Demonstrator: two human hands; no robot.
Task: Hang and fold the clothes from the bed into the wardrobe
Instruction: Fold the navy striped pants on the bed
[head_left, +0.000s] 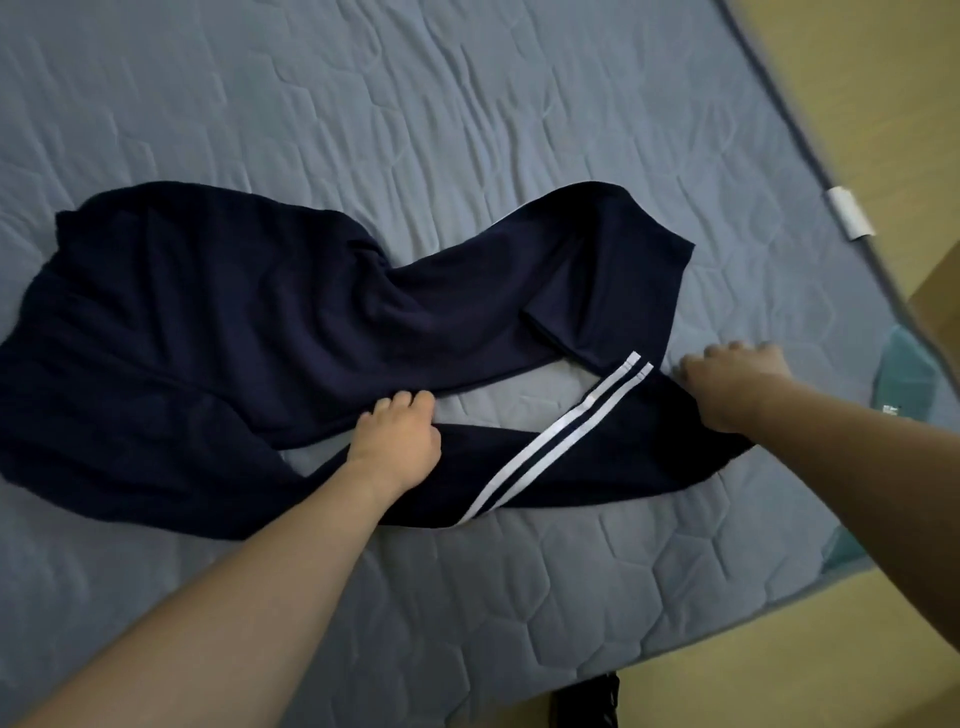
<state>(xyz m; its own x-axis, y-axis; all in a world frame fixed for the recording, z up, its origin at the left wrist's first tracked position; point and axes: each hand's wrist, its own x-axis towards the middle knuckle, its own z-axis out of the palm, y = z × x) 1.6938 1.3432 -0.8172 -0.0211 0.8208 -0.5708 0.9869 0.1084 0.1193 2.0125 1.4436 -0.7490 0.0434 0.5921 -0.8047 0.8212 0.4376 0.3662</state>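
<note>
Dark navy track trousers (218, 322) with two white side stripes (561, 441) lie spread and twisted across the blue quilted mattress (467, 104). The waist part bunches at the left and the two legs run to the right, the near one crossing under the far one. My left hand (397, 439) grips the upper edge of the near leg, fingers curled into the cloth. My right hand (732, 384) holds the same leg near its cuff end at the right, fingers bent down onto the fabric and mattress.
The mattress edge runs diagonally down the right side, with a white tag (849, 213) on its border. Beyond it is yellowish wooden floor (883, 62). A teal object (906, 364) sits at the right edge. Something dark (587, 701) lies on the floor at the bottom.
</note>
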